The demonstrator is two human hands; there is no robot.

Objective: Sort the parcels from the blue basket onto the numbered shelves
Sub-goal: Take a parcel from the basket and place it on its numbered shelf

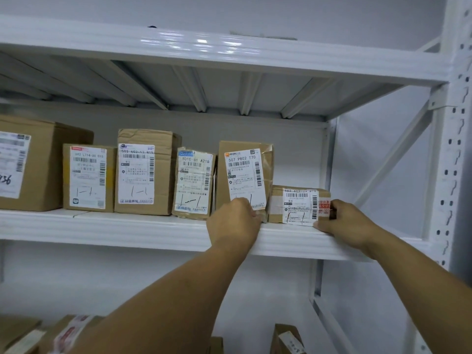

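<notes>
1. Nearest the camera, at the bottom edge, the tops of brown lower boxes (287, 338) show, cut off by the frame.
2. Two bare forearms reach up to the white metal middle shelf (127, 231).
3. The right hand (344, 221) grips the right end of a small parcel (297, 204). Its fingers wrap the taped end and its thumb lies along the lower front edge.
4. The small parcel lies flat at the shelf's front edge, label facing out, last on the right of the row.
5. The left hand (233, 222) has its fingers curled at the lower right corner of the tall parcel (245, 172). Its back hides whether it grips anything.
6. The tall parcel stands upright just left of the small one, touching or nearly so.
7. Four more labelled cartons (143, 172) stand side by side to the left.
8. Behind is a plain pale wall (255, 123).
9. A ribbed upper shelf (229, 52) is overhead, and a perforated upright post (457, 149) stands at the right.
</notes>
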